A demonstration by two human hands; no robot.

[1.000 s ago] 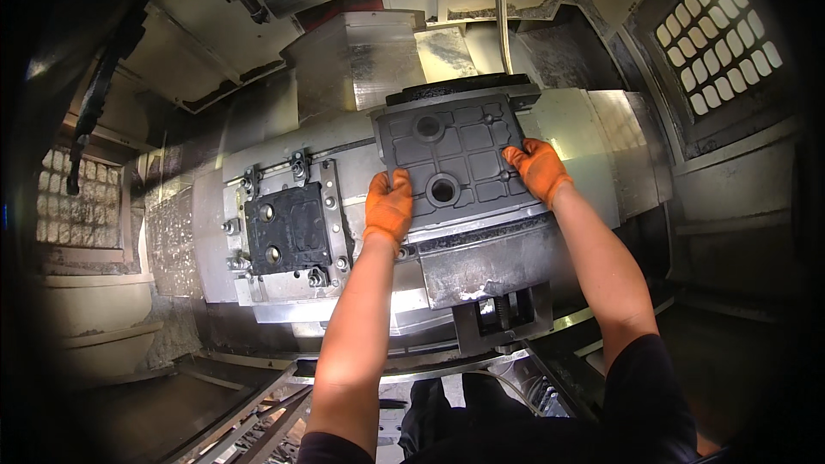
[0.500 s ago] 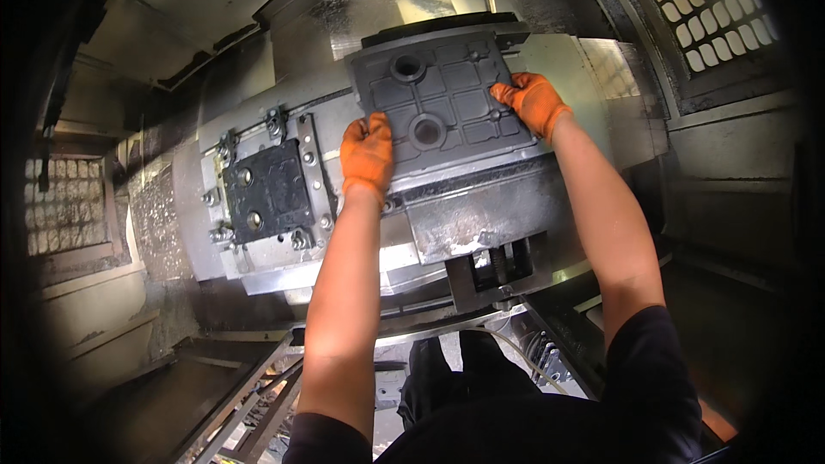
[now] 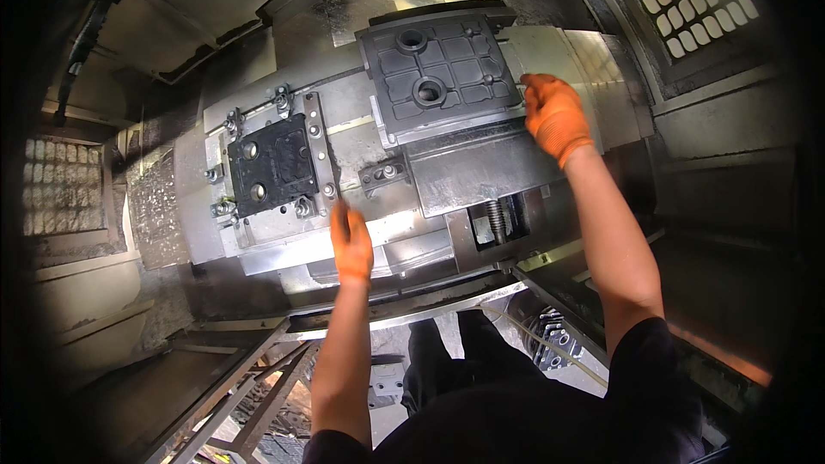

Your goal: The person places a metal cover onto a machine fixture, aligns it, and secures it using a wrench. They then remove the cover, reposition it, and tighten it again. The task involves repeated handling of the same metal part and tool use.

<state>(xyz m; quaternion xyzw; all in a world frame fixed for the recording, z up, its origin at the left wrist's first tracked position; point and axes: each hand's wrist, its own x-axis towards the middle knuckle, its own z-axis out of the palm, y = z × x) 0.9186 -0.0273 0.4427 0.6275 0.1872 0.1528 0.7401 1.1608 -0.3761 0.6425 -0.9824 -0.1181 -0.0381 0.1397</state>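
A dark grey cast metal plate (image 3: 460, 64) with ribs and two round holes rests on the machine vise (image 3: 464, 172) right of centre. My right hand (image 3: 559, 120), in an orange glove, is just off the plate's right edge, with loosely bent fingers and nothing in them. Low and left of the vise, my gloved left hand (image 3: 352, 247) is empty, its fingers pointing away from me and slightly blurred. Beyond its fingertips lies a black plate (image 3: 273, 165) with two holes, set in a fixture with bolted clamps (image 3: 302, 206).
The metal machine table (image 3: 348, 150) carries a small slotted clamp block (image 3: 382, 174) between fixture and vise. The vise screw (image 3: 496, 222) shows at the front. Enclosure walls with grated windows (image 3: 696, 0) stand on both sides. A metal sill (image 3: 412, 314) crosses in front of my legs.
Both hands have let go of the grey plate. My left hand has drawn back toward me; my right has moved slightly right and toward me. The plate now rests on the vise.
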